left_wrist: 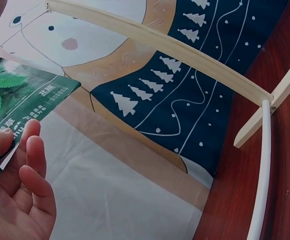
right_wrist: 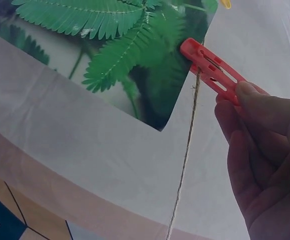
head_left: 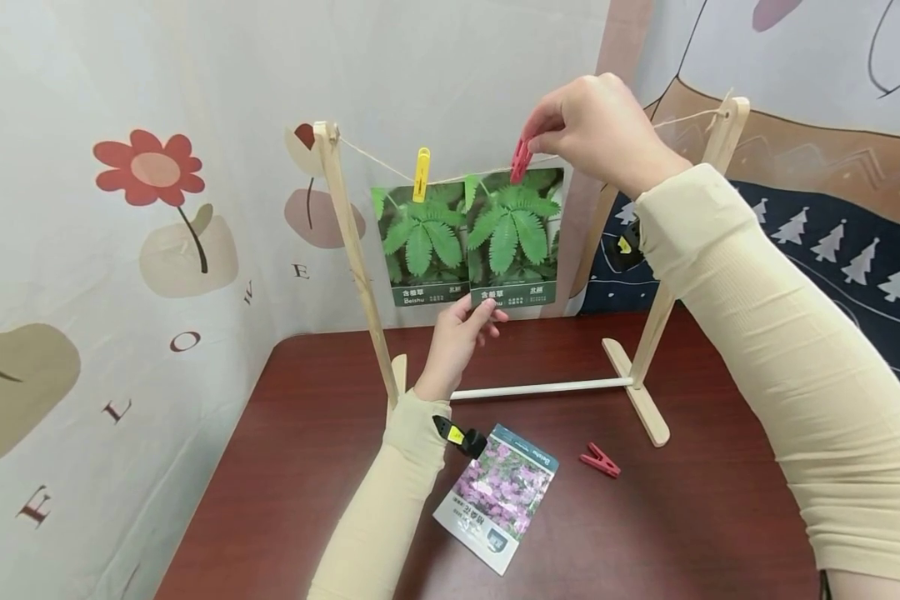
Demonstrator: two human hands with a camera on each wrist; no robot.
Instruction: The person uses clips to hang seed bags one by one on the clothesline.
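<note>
My right hand (head_left: 596, 125) pinches a red clothespin (head_left: 521, 160) between thumb and fingers. In the right wrist view the clothespin (right_wrist: 212, 70) sits over the twine (right_wrist: 189, 145) and the top edge of a green leaf-pictured seed packet (right_wrist: 120, 55). Below, my left hand (head_left: 453, 342) pinches the lower left corner of this packet (head_left: 516, 242) between thumb and fingers. A matching packet (head_left: 423, 250) hangs just left of it, overlapping slightly, under a yellow clothespin (head_left: 421, 175) on the line.
A wooden stand with a left post (head_left: 356, 258), a right post (head_left: 656, 325) and a white crossbar (head_left: 540, 389) carries the twine. On the dark red table (head_left: 285, 467) lie a pink-flower seed packet (head_left: 502, 492) and another red clothespin (head_left: 600, 460). Printed cloth (head_left: 217, 67) hangs behind.
</note>
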